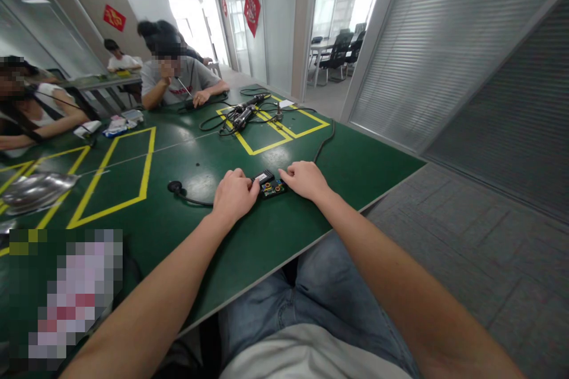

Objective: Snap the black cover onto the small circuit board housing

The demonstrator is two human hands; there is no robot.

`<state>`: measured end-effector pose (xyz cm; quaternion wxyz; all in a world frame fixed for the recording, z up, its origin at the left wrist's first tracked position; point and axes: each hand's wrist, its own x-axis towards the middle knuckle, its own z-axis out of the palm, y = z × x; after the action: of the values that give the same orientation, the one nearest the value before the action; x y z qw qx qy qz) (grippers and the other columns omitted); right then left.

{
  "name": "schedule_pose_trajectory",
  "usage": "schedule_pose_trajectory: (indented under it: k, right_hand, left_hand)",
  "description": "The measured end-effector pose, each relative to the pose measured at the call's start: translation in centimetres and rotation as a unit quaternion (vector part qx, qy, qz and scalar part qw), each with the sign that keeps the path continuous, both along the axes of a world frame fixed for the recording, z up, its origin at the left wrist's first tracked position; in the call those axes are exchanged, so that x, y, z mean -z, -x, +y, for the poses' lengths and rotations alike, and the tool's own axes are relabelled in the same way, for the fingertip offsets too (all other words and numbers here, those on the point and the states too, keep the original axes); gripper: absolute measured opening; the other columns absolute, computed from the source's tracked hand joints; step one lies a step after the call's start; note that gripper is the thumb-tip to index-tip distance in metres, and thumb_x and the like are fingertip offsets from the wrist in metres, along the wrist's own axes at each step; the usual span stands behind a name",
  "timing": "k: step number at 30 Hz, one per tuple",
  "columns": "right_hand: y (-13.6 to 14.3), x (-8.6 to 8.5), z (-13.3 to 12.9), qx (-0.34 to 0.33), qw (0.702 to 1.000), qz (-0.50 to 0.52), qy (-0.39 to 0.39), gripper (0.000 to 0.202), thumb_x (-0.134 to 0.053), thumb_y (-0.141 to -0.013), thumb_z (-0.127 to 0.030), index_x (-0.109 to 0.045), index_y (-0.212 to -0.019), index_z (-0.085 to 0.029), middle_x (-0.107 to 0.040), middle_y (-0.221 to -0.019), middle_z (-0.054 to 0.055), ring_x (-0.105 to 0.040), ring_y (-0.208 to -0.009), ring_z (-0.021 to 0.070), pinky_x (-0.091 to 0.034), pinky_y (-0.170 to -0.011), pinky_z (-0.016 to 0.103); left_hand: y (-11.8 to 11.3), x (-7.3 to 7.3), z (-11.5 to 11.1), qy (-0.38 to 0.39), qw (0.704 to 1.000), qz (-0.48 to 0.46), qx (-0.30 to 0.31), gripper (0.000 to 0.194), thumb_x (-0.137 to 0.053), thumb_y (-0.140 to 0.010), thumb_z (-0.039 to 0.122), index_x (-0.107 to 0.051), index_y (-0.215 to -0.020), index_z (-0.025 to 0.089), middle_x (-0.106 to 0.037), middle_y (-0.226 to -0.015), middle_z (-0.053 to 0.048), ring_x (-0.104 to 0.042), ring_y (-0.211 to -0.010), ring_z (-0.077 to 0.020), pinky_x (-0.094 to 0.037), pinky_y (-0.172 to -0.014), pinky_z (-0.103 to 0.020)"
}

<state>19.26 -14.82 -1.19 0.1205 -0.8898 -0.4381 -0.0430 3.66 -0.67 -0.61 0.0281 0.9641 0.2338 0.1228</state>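
Observation:
An opened black power adapter (274,189) lies on the green table in front of me, its circuit board with copper-coloured coils facing up. Against its far side rests a black casing half (265,177) with a white label. My left hand (235,194) is closed at the adapter's left end, thumb against the casing. At the other end my right hand (306,179) has its fingers curled, thumb by the board's edge; its exact hold is partly hidden. A black plug (176,187) lies left, its cord running under my left hand. Another cord (326,145) leads away behind my right hand.
Black tools with tangled cables (246,111) lie farther back within yellow tape outlines (271,148). A shiny metal bowl-like piece (38,189) is at the left. One person (178,74) sits across the table, another (44,100) at far left. The table's edge (382,198) runs close on my right.

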Motion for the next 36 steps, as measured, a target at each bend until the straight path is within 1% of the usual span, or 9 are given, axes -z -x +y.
schedule_pose_trajectory:
  k: [4, 10, 16, 19, 24, 28, 30, 33, 36]
  right_hand:
    - [-0.1, 0.0, 0.0, -0.009, 1.000, -0.002, 0.010, 0.056, -0.046, -0.116, -0.046, -0.086, -0.088, -0.019, -0.083, -0.096, 0.012, -0.073, -0.095, 0.0263, -0.042, -0.080, 0.034]
    - [0.0, -0.2, -0.1, -0.016, 1.000, -0.006, 0.021, 0.064, -0.035, -0.120, -0.046, -0.088, -0.098, -0.018, -0.084, -0.104, 0.014, -0.074, -0.100, 0.0259, -0.043, -0.088, 0.034]
    - [0.1, -0.3, -0.1, -0.023, 0.999, -0.011, 0.028, 0.059, -0.039, -0.119, -0.046, -0.089, -0.101, -0.019, -0.084, -0.105, 0.014, -0.074, -0.102, 0.0269, -0.044, -0.087, 0.034]
    - [0.1, -0.3, -0.1, -0.021, 0.999, -0.011, 0.029, 0.056, -0.043, -0.118, -0.045, -0.089, -0.098, -0.019, -0.084, -0.104, 0.014, -0.074, -0.102, 0.0269, -0.044, -0.086, 0.034]
    - [0.1, -0.2, 0.1, -0.010, 1.000, -0.012, 0.019, 0.053, -0.047, -0.115, -0.047, -0.087, -0.091, -0.020, -0.084, -0.101, 0.013, -0.074, -0.099, 0.0273, -0.044, -0.084, 0.035]
    - [0.2, -0.2, 0.1, 0.002, 1.000, -0.016, 0.016, 0.053, -0.048, -0.114, -0.048, -0.086, -0.091, -0.020, -0.084, -0.099, 0.013, -0.073, -0.097, 0.0272, -0.045, -0.084, 0.035]
    - [0.2, -0.2, 0.1, 0.003, 1.000, -0.013, 0.018, 0.054, -0.047, -0.115, -0.048, -0.086, -0.091, -0.020, -0.084, -0.099, 0.013, -0.074, -0.097, 0.0272, -0.045, -0.084, 0.035]
    - [0.3, -0.3, 0.1, 0.001, 1.000, -0.014, 0.021, 0.055, -0.046, -0.116, -0.047, -0.086, -0.092, -0.019, -0.084, -0.100, 0.014, -0.074, -0.098, 0.0273, -0.045, -0.085, 0.035]
    - [0.4, -0.5, 0.0, 0.001, 1.000, -0.015, 0.025, 0.054, -0.045, -0.116, -0.045, -0.086, -0.093, -0.019, -0.083, -0.102, 0.014, -0.074, -0.100, 0.0279, -0.045, -0.086, 0.035]
  left_hand:
    - [0.0, -0.1, 0.1, 0.011, 1.000, 0.010, -0.006, 0.053, -0.048, -0.110, 0.043, -0.086, -0.082, 0.020, -0.071, -0.100, -0.013, -0.065, -0.101, -0.0300, -0.054, -0.087, -0.042]
    - [0.1, -0.2, 0.3, 0.008, 1.000, 0.013, -0.003, 0.056, -0.046, -0.109, 0.044, -0.085, -0.078, 0.021, -0.071, -0.096, -0.012, -0.065, -0.098, -0.0288, -0.055, -0.087, -0.041]
    - [0.1, 0.1, 0.4, -0.001, 1.000, -0.011, 0.007, 0.056, -0.046, -0.108, 0.047, -0.084, -0.074, 0.022, -0.071, -0.093, -0.012, -0.065, -0.091, -0.0289, -0.057, -0.082, -0.042]
    - [0.0, 0.4, 0.6, -0.006, 1.000, -0.015, 0.003, 0.056, -0.048, -0.107, 0.049, -0.085, -0.074, 0.023, -0.072, -0.092, -0.013, -0.066, -0.089, -0.0295, -0.057, -0.079, -0.042]
    - [-0.2, 0.7, 0.9, -0.027, 1.000, -0.008, 0.001, 0.057, -0.046, -0.108, 0.051, -0.085, -0.077, 0.023, -0.072, -0.091, -0.013, -0.068, -0.092, -0.0297, -0.056, -0.076, -0.040]
    - [-0.1, 0.6, 0.6, -0.011, 1.000, -0.011, -0.006, 0.055, -0.048, -0.109, 0.052, -0.082, -0.076, 0.023, -0.071, -0.092, -0.013, -0.069, -0.095, -0.0308, -0.057, -0.080, -0.041]
    - [-0.1, 0.6, 0.6, 0.002, 0.999, -0.041, -0.015, 0.045, -0.055, -0.107, 0.050, -0.079, -0.081, 0.023, -0.072, -0.097, -0.012, -0.069, -0.098, -0.0306, -0.057, -0.083, -0.040]
    - [-0.2, 0.8, 0.7, 0.035, 0.994, -0.104, -0.016, 0.026, -0.070, -0.101, 0.044, -0.078, -0.105, 0.021, -0.076, -0.112, -0.012, -0.072, -0.105, -0.0296, -0.058, -0.091, -0.040]
    - [-0.3, 0.8, 1.1, 0.106, 0.987, -0.118, -0.008, 0.032, -0.078, -0.098, 0.042, -0.078, -0.122, 0.022, -0.082, -0.120, -0.011, -0.075, -0.108, -0.0294, -0.059, -0.096, -0.041]
